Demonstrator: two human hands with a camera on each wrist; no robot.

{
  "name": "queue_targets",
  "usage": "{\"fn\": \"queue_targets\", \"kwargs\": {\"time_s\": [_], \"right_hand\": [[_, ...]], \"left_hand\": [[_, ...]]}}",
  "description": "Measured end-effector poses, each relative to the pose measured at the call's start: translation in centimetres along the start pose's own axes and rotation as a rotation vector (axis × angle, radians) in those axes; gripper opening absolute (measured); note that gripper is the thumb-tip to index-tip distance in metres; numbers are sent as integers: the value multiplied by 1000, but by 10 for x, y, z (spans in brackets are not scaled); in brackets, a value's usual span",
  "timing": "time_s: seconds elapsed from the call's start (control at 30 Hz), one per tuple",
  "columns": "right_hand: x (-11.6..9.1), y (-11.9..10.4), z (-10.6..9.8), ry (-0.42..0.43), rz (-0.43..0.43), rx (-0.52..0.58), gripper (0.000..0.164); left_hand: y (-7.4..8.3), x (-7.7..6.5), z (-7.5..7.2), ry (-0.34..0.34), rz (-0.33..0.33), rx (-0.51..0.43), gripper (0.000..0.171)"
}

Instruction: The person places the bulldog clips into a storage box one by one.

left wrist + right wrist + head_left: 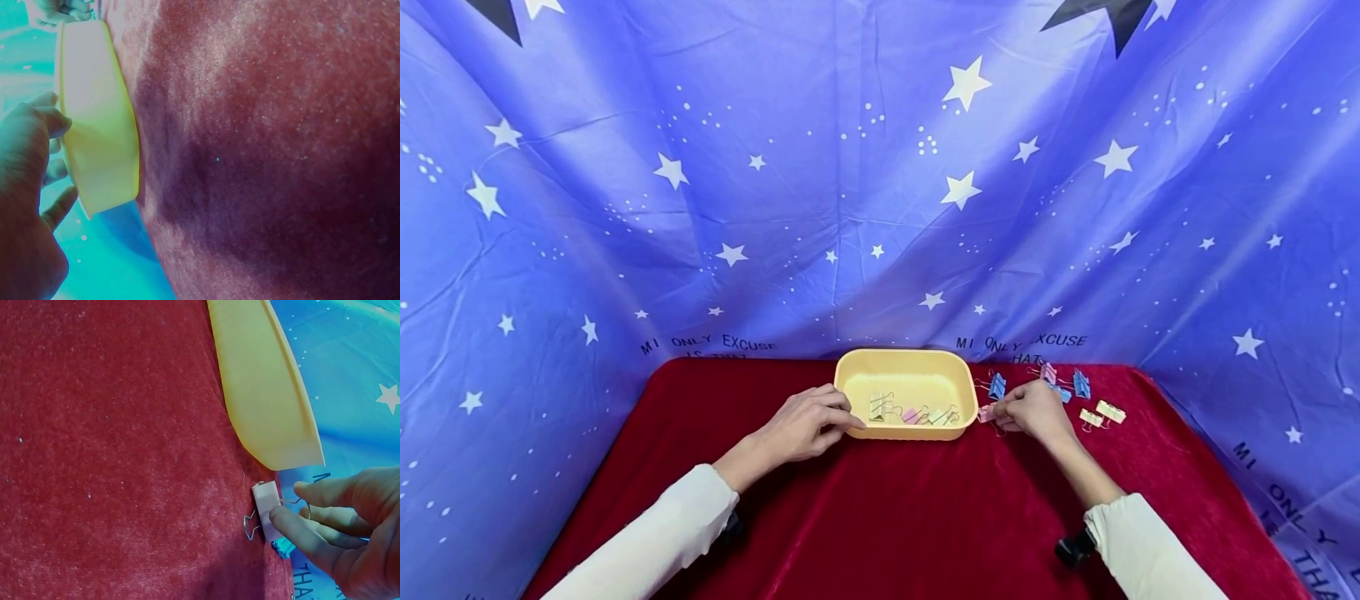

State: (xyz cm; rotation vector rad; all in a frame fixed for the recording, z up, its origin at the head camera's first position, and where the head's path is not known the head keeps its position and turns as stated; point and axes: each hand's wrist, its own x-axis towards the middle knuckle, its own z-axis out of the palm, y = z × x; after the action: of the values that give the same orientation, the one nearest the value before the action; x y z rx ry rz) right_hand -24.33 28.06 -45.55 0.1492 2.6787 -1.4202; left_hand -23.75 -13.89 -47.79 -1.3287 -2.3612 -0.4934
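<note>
A yellow plastic box [902,432] stands on the red cloth, holding several binder clips: a pale one [877,406] at the left, a pink one [912,415] and pale green ones [942,415]. My left hand [808,423] grips its front left corner, fingers over the rim, as the left wrist view also shows. Just off the box's right end, my right hand [1032,410] pinches a pink binder clip [267,506]. In the right wrist view a fingertip lies on the clip's body and others are at one wire handle; the second wire handle sticks out free.
Right of the box lie more binder clips: blue ones [997,386] [1081,383], a pink one [1048,372] behind my right hand, and two pale yellow ones [1110,411] farther right. A blue star-printed curtain [880,208] hangs behind the red cloth [880,517].
</note>
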Motion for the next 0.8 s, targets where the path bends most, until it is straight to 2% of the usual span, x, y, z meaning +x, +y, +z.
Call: {"fn": "queue_targets", "kwargs": {"time_s": [0.1,0.33,0.63,0.8], "right_hand": [[1,0,-3,-4,22,11,20],[1,-2,-12,-67,29,228,31],[5,1,-27,-166,111,374,50],[7,11,-40,-232,83,468,55]], "left_hand": [[0,0,0,1,2,-1,32],[1,1,-1,-6,7,-3,33],[2,-1,-3,-10,0,20,31],[3,0,-4,-9,-5,16,32]]}}
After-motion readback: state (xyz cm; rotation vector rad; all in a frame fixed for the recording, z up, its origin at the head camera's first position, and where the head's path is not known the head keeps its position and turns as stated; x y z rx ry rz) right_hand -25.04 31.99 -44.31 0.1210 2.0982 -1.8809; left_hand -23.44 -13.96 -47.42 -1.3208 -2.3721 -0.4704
